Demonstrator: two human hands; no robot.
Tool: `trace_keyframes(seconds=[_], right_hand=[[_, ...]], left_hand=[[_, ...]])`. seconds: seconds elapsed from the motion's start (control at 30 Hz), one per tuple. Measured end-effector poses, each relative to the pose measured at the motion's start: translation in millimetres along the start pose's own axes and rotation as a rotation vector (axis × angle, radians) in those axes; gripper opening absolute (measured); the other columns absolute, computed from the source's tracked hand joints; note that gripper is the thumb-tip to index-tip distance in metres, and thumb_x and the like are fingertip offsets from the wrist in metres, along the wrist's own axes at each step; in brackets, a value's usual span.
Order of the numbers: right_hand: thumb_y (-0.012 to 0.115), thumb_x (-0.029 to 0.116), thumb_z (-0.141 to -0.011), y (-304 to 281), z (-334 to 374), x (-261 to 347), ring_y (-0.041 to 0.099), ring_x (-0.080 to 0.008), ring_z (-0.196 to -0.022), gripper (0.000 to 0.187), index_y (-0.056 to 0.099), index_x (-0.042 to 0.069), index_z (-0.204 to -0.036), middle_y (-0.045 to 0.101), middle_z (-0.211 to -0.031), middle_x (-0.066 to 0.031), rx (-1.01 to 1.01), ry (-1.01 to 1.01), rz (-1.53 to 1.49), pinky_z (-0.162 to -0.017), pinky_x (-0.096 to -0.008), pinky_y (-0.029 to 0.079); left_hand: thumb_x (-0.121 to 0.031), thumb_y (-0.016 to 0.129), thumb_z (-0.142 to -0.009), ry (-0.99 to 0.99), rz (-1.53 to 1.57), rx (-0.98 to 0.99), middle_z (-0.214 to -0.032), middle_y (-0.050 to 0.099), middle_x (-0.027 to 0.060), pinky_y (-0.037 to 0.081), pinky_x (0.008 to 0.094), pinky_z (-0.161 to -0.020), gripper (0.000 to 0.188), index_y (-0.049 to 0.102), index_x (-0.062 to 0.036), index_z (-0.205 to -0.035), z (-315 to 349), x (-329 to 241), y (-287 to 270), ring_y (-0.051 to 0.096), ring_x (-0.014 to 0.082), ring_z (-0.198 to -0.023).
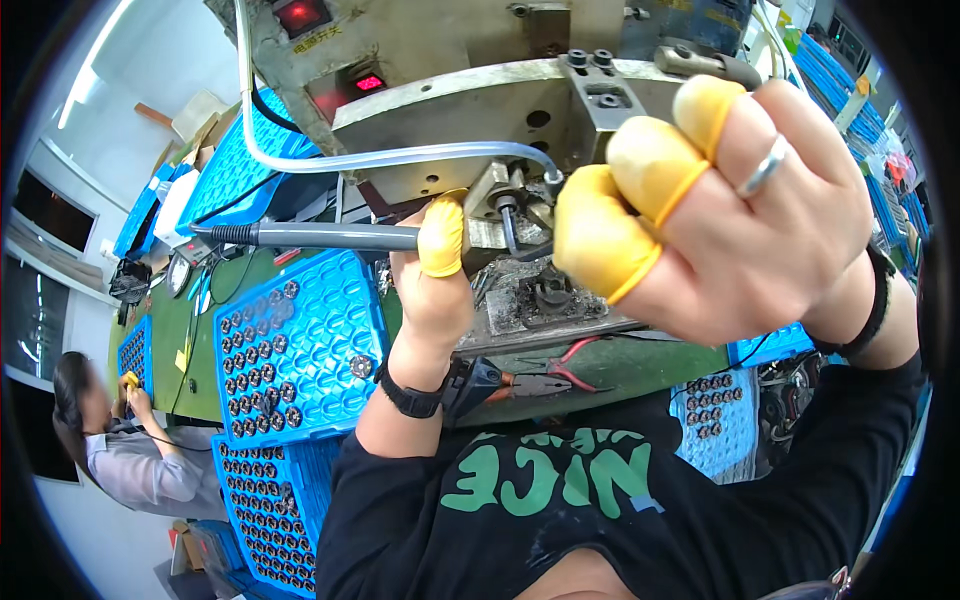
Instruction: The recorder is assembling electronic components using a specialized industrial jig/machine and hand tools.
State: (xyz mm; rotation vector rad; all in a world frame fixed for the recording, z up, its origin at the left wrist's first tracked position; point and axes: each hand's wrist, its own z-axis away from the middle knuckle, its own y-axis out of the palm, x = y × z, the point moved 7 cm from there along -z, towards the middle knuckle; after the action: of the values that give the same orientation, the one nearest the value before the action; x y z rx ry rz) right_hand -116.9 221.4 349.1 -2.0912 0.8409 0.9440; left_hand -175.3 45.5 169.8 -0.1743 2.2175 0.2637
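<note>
two hands at a metal press machine (pixel 480 100)

the right hand (pixel 740 210), raised close, curls loosely with yellow fingertip covers, holding nothing. the left hand (pixel 432 290) pinches a grey-handled tool (pixel 320 236) beside the small dark part (pixel 548 290) on the press bed.

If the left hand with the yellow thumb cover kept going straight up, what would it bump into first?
Probably the small metal fixture under the grey machine block; the left hand points its capped thumb right at it. Depth is hard to judge here.
</note>
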Motion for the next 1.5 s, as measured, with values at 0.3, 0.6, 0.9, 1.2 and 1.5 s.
trace_keyframes(seconds=[0.3, 0.6, 0.9, 1.2, 1.5], right_hand=[[0.068, 0.035, -0.078, 10.3, 24.4, -2.5, 0.058, -0.0210, -0.066, 0.024, 0.066, 0.011, -0.083, 0.061, -0.082, -0.0060, -0.019, 0.060, -0.107, -0.054, -0.0287, 0.045], [0.060, 0.032, -0.085, -30.3, 48.9, 29.3, 0.042, -0.0128, -0.054, 0.015, 0.062, 0.017, -0.085, 0.048, -0.071, 0.0012, -0.010, 0.014, -0.215, -0.047, -0.0246, 0.026], [0.065, 0.020, -0.069, -42.7, 94.5, 57.9, 0.050, -0.0180, -0.073, 0.034, 0.067, 0.015, -0.103, 0.048, -0.081, -0.0003, 0.365, 0.373, -0.636, -0.060, -0.0315, 0.036], [0.062, 0.005, -0.091, -79.8, 252.9, 119.1, 0.061, -0.0262, -0.088, 0.020, 0.067, 0.000, -0.110, 0.063, -0.102, -0.0118, -0.479, 1.413, -0.696, -0.082, -0.0349, 0.049], [0.067, 0.002, -0.078, 6.7, 240.5, 190.5, 0.048, -0.0330, -0.110, 0.044, 0.070, 0.015, -0.120, 0.054, -0.117, -0.0108, 0.665, 1.186, -0.483, -0.095, -0.0428, 0.038]], left_hand=[[-0.025, 0.058, -0.097, 0.058, 0.162, 0.059, -0.127, 0.061, 0.0109, 0.048, 0.0358, -0.097, 0.043, 0.053, 0.0013, -0.130, -0.9, -15.1, 12.5, 0.060, 0.0215, -0.113], [-0.029, 0.046, -0.105, 0.018, 0.181, 0.085, -0.111, 0.064, 0.0041, 0.052, 0.0306, -0.085, 0.033, 0.057, -0.0044, -0.124, -0.9, -23.1, 18.3, 0.064, 0.0143, -0.096], [-0.033, 0.047, -0.105, -0.091, -0.008, -0.014, -0.108, 0.064, 0.0042, 0.043, 0.0255, -0.077, 0.038, 0.060, 0.0013, -0.115, 1.6, 1.9, -13.9, 0.055, 0.0095, -0.088], [-0.032, 0.060, -0.099, -0.190, -0.346, -0.038, -0.126, 0.059, 0.0115, 0.044, 0.0324, -0.096, 0.051, 0.047, -0.0018, -0.138, 38.4, -71.0, -76.3, 0.057, 0.0170, -0.110], [-0.012, 0.065, -0.094, -0.435, -0.832, -0.217, -0.114, 0.066, 0.0130, 0.049, 0.0323, -0.090, 0.033, 0.060, -0.0001, -0.124, 157.4, -59.3, -222.5, 0.062, 0.0209, -0.105]])
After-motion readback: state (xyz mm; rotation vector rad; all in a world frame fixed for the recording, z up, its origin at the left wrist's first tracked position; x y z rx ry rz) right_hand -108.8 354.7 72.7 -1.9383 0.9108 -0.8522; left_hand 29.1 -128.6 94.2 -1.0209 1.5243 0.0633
